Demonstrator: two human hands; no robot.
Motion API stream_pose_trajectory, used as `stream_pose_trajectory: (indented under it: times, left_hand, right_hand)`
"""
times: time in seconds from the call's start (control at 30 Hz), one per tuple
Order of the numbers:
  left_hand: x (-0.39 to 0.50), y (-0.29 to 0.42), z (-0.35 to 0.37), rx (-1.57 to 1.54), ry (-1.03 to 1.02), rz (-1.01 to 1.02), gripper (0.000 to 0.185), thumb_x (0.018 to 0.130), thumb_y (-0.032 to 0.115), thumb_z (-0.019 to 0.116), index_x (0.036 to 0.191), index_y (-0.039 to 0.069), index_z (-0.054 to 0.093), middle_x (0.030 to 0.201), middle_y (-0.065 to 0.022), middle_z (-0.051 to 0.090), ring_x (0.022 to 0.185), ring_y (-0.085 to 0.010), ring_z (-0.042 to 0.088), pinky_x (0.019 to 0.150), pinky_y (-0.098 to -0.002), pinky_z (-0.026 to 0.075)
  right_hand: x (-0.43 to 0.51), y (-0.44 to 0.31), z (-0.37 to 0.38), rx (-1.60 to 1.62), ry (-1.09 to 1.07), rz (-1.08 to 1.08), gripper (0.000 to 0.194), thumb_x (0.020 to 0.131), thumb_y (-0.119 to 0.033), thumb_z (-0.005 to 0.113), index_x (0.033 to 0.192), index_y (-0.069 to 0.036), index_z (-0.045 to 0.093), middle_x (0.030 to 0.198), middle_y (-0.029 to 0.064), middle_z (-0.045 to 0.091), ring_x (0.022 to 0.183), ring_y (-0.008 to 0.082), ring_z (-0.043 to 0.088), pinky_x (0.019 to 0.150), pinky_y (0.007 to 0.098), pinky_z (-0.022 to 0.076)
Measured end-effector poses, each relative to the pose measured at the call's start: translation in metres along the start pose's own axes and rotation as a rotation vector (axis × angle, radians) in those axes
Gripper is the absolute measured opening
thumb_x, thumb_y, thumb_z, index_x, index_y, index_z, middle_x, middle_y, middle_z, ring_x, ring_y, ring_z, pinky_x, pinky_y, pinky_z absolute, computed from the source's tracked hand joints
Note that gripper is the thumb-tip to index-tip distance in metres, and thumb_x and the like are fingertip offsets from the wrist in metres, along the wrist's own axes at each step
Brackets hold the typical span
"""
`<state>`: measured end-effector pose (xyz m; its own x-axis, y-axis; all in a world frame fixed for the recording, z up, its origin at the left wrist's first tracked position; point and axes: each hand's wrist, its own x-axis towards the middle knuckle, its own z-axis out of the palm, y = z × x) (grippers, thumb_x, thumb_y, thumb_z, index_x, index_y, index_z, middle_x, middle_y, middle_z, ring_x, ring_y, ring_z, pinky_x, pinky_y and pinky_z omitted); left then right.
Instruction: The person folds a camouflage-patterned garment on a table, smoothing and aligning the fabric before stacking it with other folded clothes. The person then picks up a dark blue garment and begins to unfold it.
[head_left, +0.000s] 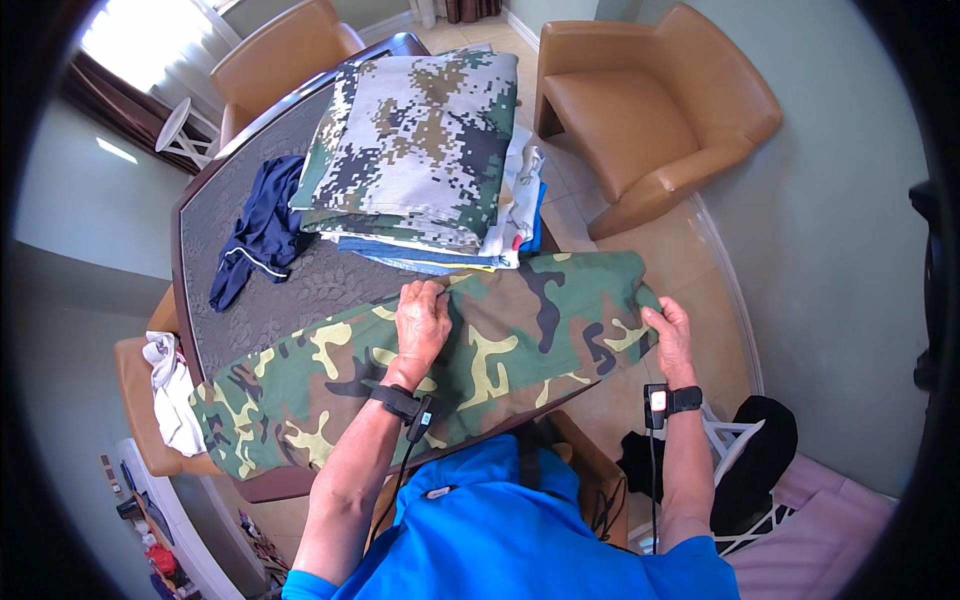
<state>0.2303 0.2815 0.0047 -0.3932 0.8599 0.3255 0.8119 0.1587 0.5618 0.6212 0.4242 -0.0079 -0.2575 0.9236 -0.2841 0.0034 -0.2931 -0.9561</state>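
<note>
A woodland-camouflage cloth (487, 345), folded into a long strip, lies across the near side of the table, its right end reaching past the table's edge. My right hand (670, 330) grips the corner at that right end between thumb and fingers. Near the cloth's middle, along its far edge, my left hand (424, 322) rests with bent fingers pinching or pressing the fabric; which of the two I cannot tell. Just beyond it stands a stack of folded fabrics, topped by a pixel-camouflage cloth (427, 135). A crumpled navy garment (262, 225) with a white stripe lies left of the stack.
The table (330, 285) has a dark patterned cover. Tan armchairs stand beyond it at the right (622, 120) and far left (277, 60). A white cloth (176, 397) hangs on another tan chair at the left. Black fabric (757, 465) drapes a white folding frame at the lower right.
</note>
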Motion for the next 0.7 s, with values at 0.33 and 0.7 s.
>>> stream_pose_trajectory:
  times: [0.33, 0.7]
  left_hand:
    - [-0.002, 0.021, -0.004, 0.042, -0.025, -0.023, 0.026, 0.080, 0.003, 0.069, 0.105, 0.005, 0.063, 0.099, -0.0160, 0.062, 0.098, -0.0384, 0.057, 0.083, -0.0476, 0.051]
    - [-0.015, 0.063, -0.007, -0.190, -0.290, 0.147, 0.023, 0.082, 0.005, 0.070, 0.104, 0.004, 0.066, 0.101, -0.0150, 0.065, 0.090, -0.0383, 0.065, 0.077, -0.0435, 0.056]
  right_hand:
    - [0.002, 0.046, 0.003, -0.205, 0.075, 0.461, 0.061, 0.091, -0.049, 0.068, 0.132, -0.008, 0.053, 0.121, 0.0114, 0.059, 0.104, 0.0263, 0.062, 0.082, 0.0417, 0.0495]
    - [-0.009, 0.059, 0.013, 0.043, -0.255, 0.688, 0.060, 0.095, -0.057, 0.057, 0.136, -0.014, 0.053, 0.123, 0.0043, 0.060, 0.100, 0.0220, 0.062, 0.075, 0.0437, 0.0512]
